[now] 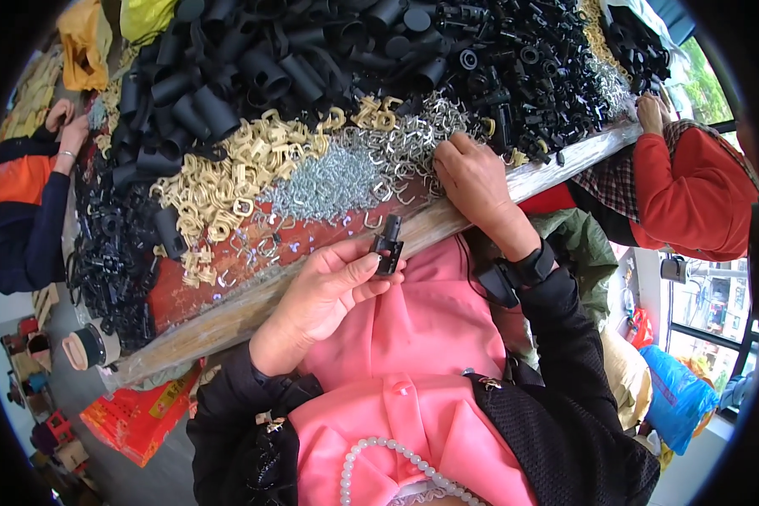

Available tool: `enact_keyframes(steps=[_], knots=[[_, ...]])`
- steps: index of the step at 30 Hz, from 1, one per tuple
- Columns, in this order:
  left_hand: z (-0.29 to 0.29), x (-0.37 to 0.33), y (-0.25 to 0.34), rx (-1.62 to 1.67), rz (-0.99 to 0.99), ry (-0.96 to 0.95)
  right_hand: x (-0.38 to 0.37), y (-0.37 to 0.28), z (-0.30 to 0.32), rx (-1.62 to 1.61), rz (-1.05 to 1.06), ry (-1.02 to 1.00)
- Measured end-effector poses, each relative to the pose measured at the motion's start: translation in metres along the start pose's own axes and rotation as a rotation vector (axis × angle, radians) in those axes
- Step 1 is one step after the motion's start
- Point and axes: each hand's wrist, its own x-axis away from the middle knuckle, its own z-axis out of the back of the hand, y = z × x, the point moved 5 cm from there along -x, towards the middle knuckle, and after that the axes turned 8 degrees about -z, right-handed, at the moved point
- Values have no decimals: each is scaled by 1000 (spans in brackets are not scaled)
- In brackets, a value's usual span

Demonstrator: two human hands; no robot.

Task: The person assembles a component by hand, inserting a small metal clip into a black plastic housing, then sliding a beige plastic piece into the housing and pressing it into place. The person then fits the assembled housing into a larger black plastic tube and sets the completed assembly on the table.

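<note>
In front of the pink apron, my left hand (329,287) pinches a small black plastic fitting (388,244) between thumb and fingers. The fitting stands upright, narrower at its top end. My right hand (474,179) is at the table's near edge, its fingers curled down at a heap of silvery U-shaped metal clips (422,135). Its fingertips are partly hidden, so I cannot make out what they hold. Beside the clips lie a heap of small shiny screws (325,181) and a pile of cream-coloured plastic rings (228,177).
Black plastic tubes (270,72) and smaller black parts (531,76) cover the table's far side. A pale wooden rail (211,316) edges the table. One person in red (691,194) works at the right, another in orange and navy (21,194) at the left. A tape roll (88,346) sits at the left corner.
</note>
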Motion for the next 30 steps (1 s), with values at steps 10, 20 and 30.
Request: enact_keyframes(steps=[10, 20, 30], knots=[[0, -5, 5, 26, -52, 15, -2, 19, 18, -601, -221, 139], [-16, -14, 17, 44, -267, 64, 26, -32, 4, -2068, -686, -354], [-24, -19, 21, 76, -460, 23, 43, -57, -8, -1862, -517, -339]])
